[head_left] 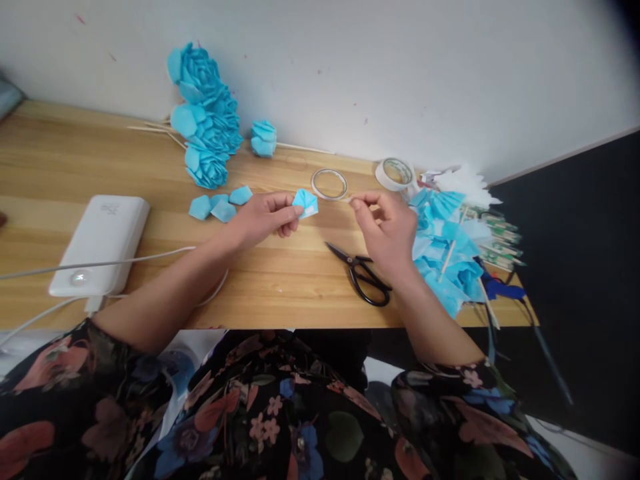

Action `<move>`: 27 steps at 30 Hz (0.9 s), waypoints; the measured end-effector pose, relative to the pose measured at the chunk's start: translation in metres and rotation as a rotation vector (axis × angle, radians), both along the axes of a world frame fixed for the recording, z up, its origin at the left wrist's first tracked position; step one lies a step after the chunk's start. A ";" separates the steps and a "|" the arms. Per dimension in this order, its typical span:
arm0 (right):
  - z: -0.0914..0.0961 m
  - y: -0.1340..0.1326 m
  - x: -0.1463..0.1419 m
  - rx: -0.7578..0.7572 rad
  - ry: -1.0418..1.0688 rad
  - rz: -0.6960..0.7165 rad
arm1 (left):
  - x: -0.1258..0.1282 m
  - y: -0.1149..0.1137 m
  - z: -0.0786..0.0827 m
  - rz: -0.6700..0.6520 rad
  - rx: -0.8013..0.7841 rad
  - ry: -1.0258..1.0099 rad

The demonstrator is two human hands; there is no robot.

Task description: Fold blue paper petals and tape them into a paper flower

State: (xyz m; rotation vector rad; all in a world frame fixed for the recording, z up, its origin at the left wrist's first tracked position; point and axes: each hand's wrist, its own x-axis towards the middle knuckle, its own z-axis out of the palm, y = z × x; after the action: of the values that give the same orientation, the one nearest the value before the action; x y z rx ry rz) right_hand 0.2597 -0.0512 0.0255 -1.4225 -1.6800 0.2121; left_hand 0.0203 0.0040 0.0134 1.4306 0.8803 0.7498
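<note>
Above a wooden table (pixel 280 293), we pinch a blue paper piece (pixel 307 202) between the thumb and fingers of our left hand (pixel 270 218), while our right hand (pixel 386 225), just beside a thin tape roll (pixel 314 187), closes its fingertips on a small pale strip (pixel 349 200). Black scissors (pixel 351 261) lie beside our right hand, loose blue petals (pixel 223 211) near our left, and blue paper flowers (pixel 207 130) by the wall (pixel 300 67).

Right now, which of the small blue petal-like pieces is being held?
The piece pinched in the left hand, with a white patch showing; the others lie grouped on the table, left of that hand.
</note>
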 end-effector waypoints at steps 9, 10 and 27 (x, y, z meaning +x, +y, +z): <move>-0.004 0.034 -0.026 0.619 -0.327 0.227 | -0.002 0.000 0.004 -0.021 -0.021 -0.020; -0.008 0.033 -0.027 0.640 -0.337 0.226 | -0.002 0.000 0.004 -0.018 -0.033 -0.016; -0.014 0.027 -0.026 0.704 -0.419 0.200 | 0.000 -0.004 0.007 -0.060 -0.109 -0.038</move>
State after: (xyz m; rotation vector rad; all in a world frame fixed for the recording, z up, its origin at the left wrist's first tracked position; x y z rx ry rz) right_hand 0.2338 -0.0246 0.0115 -0.7956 -1.9597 -0.5593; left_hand 0.0201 -0.0001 0.0206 1.3360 0.8333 0.6721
